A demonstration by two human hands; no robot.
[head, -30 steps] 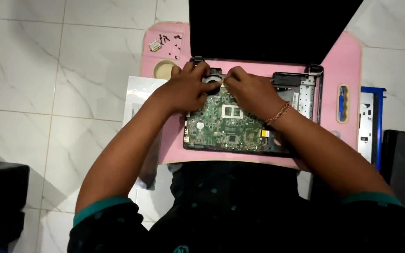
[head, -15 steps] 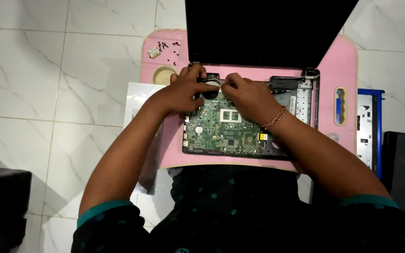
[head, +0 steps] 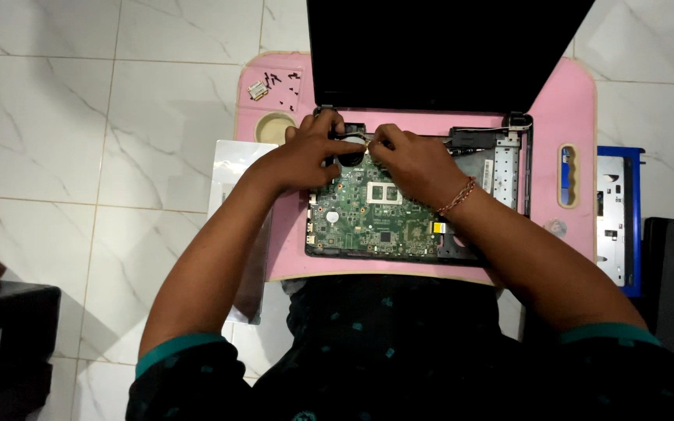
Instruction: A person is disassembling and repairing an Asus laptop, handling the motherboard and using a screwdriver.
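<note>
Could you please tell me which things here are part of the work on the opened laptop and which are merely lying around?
In use: left hand, right hand, cooling fan, green circuit board, pink lap table.
Lying about: loose screws, silver panel, blue tray.

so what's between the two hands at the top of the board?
In the head view, the round black fan sits between the left hand and right hand, at the green circuit board's top edge; both hands' fingertips touch it.

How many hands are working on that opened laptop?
2. The left hand and right hand meet over the black fan at the green motherboard's top edge. No other hands show.
</note>
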